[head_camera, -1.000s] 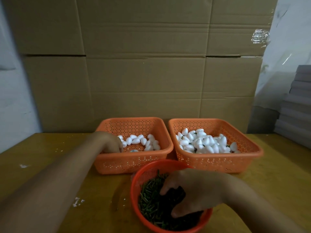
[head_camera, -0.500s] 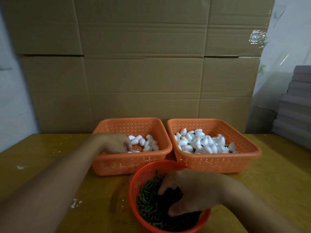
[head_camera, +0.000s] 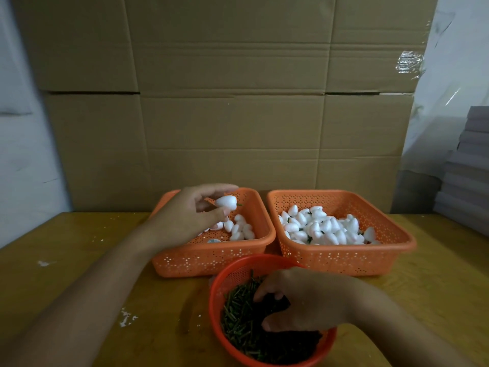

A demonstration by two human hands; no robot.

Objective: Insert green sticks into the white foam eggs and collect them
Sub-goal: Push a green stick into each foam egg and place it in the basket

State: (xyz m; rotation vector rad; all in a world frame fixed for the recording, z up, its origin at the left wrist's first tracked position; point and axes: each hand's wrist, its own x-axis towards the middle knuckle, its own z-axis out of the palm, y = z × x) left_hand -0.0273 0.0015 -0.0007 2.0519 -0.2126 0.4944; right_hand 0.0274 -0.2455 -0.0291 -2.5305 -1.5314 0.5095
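Observation:
My left hand (head_camera: 191, 213) is raised over the left orange basket (head_camera: 211, 256) and pinches one white foam egg (head_camera: 226, 201) between thumb and fingers; a bit of green shows at the egg's right tip. Several loose eggs (head_camera: 241, 230) lie in that basket. The right orange basket (head_camera: 344, 258) holds a heap of eggs with green sticks (head_camera: 322, 229). Close to me, a round orange bowl (head_camera: 219, 284) is full of green sticks (head_camera: 239, 313). My right hand (head_camera: 304, 300) reaches down into the bowl with fingers curled among the sticks; what it holds is hidden.
Everything stands on a yellow wooden table (head_camera: 79, 274) with white crumbs on it. A wall of cardboard boxes (head_camera: 225, 102) rises just behind the baskets. Grey stacked sheets (head_camera: 468, 170) sit at the far right.
My left hand has lifted out of the left basket with one foam egg pinched in it. My right hand has stayed in the stick bowl.

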